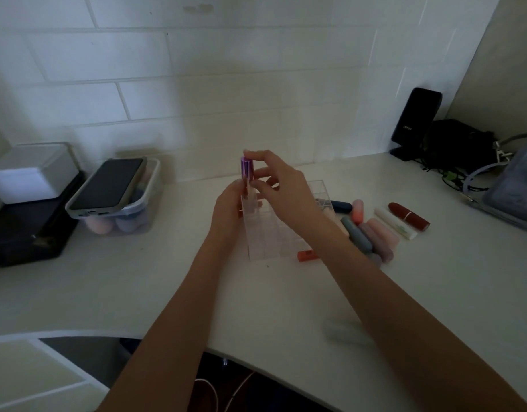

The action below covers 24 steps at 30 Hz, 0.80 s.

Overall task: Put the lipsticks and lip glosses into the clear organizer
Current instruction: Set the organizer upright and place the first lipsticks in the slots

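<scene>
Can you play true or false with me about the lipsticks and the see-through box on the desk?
1. The right hand is pinching the top of a purple tube. True.
2. The clear organizer is lying on the floor. False: it stands on the white desk.
3. A dark red lipstick is already in the organizer. False: it lies on the desk, to the right of the organizer.
4. A phone rests on top of a small bin at the left. True.
5. The left hand is far from the organizer. False: it is right at the organizer's left side.
</scene>
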Each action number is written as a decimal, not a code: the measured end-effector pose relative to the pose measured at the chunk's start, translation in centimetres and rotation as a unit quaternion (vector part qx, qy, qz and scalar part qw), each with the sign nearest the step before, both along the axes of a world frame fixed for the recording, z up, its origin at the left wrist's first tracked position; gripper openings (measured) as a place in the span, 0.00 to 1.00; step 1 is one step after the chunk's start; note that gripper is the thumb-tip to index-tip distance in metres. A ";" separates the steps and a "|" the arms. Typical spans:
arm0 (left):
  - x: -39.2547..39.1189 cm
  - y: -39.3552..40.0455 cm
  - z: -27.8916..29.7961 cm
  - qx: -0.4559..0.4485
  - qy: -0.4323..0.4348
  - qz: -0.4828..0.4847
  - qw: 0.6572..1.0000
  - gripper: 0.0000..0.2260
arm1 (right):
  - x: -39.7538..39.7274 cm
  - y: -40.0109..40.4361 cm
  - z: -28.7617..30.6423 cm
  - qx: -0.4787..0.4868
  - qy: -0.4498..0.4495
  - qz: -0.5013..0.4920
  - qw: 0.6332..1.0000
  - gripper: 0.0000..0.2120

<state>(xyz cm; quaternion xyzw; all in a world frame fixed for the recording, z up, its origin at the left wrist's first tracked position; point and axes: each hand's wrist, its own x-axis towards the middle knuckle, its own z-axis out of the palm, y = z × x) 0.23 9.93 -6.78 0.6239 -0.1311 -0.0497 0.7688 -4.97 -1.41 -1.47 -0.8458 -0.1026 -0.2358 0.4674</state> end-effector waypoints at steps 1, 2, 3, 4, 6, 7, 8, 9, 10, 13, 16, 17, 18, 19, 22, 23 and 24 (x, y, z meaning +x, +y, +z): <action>-0.1 0.0 0.0 0.009 -0.035 0.011 0.999 0.14 | 0.0 -0.2 -0.1 -0.009 0.006 0.008 1.000 0.23; -0.3 0.0 0.0 0.019 -0.074 0.017 0.997 0.12 | -0.1 -0.4 0.0 -0.020 0.016 0.017 1.000 0.24; -0.5 0.0 0.0 0.032 -0.104 0.021 0.994 0.11 | -0.2 -0.6 0.0 -0.031 0.025 0.023 0.999 0.25; -0.6 -0.1 0.0 0.050 -0.122 0.024 0.991 0.10 | -0.3 -1.0 0.1 -0.044 0.030 0.022 0.998 0.26; -0.8 -0.2 0.0 0.089 -0.131 0.031 0.987 0.06 | -0.7 -2.0 0.3 -0.068 0.027 0.005 0.997 0.27; -0.8 -0.2 0.0 0.100 -0.128 0.037 0.986 0.04 | -0.9 -2.6 0.3 -0.071 0.024 -0.011 0.997 0.28; -0.8 -0.2 0.1 0.104 -0.121 0.040 0.986 0.04 | -1.2 -3.3 0.4 -0.065 0.019 -0.029 0.997 0.27; -0.7 -0.1 0.1 0.102 -0.110 0.041 0.988 0.04 | -1.5 -4.2 0.4 -0.051 0.014 -0.052 0.997 0.26; -0.6 -0.1 0.2 0.089 -0.100 0.034 0.990 0.04 | -2.0 -5.2 0.4 -0.035 0.008 -0.079 0.996 0.25; -0.8 -0.1 0.4 0.061 -0.084 0.021 0.994 0.04 | -4.0 -8.3 -0.1 -0.006 0.017 -0.179 0.984 0.21; -1.0 -0.1 0.7 0.039 -0.077 0.023 0.996 0.07 | -6.5 -10.4 -0.9 -0.073 0.083 -0.234 0.966 0.22; -1.1 -0.1 0.7 0.033 -0.074 0.024 0.996 0.07 | -7.1 -10.8 -1.3 -0.099 0.109 -0.241 0.959 0.22; -1.1 0.0 0.8 0.027 -0.070 0.025 0.997 0.08 | -7.6 -11.2 -1.6 -0.122 0.131 -0.246 0.953 0.21; -1.2 0.1 0.8 0.022 -0.065 0.028 0.997 0.08 | -7.8 -11.4 -2.0 -0.145 0.147 -0.253 0.945 0.20; -1.3 0.4 0.8 0.013 -0.052 0.042 0.998 0.09 | -8.0 -11.3 -2.7 -0.214 0.194 -0.260 0.922 0.17; -1.4 0.4 0.9 0.009 -0.049 0.045 0.998 0.09 | -8.0 -11.0 -2.8 -0.245 0.207 -0.258 0.911 0.15; -1.4 0.5 0.8 0.006 -0.046 0.046 0.998 0.09 | -8.0 -10.5 -2.9 -0.277 0.210 -0.258 0.901 0.15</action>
